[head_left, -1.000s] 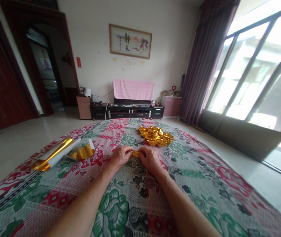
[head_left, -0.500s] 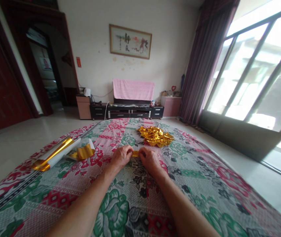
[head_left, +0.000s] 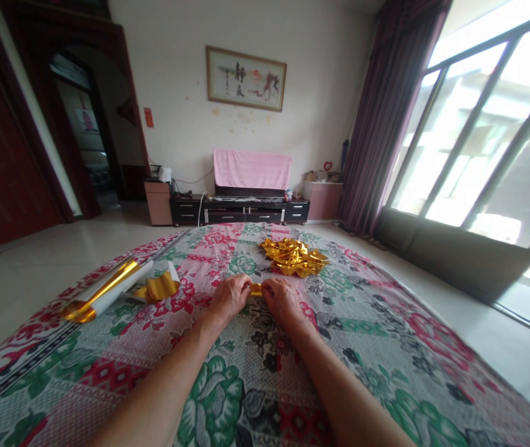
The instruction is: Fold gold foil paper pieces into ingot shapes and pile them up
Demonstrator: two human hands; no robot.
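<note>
Between my two hands, low over the flowered cloth (head_left: 218, 397), is a small piece of gold foil paper (head_left: 256, 290). My left hand (head_left: 230, 294) pinches its left end with closed fingers. On the other end, my right hand (head_left: 282, 298) has its fingers curled and closed as well. The fingers hide both ends, so only the shiny middle strip shows. Just beyond my right hand lies a heap of folded gold foil pieces (head_left: 295, 256).
Left of my hands lie a gold and white roll of foil paper (head_left: 111, 288) and a loose curled gold sheet (head_left: 160, 287). Past the cloth's far edge stands a low black cabinet (head_left: 228, 214) with a pink towel (head_left: 252, 167) above it. A curtained window (head_left: 474, 130) is at right.
The visible strip of gold foil between my fingers has shifted slightly and catches the light differently. Both hands stay in nearly the same place.
</note>
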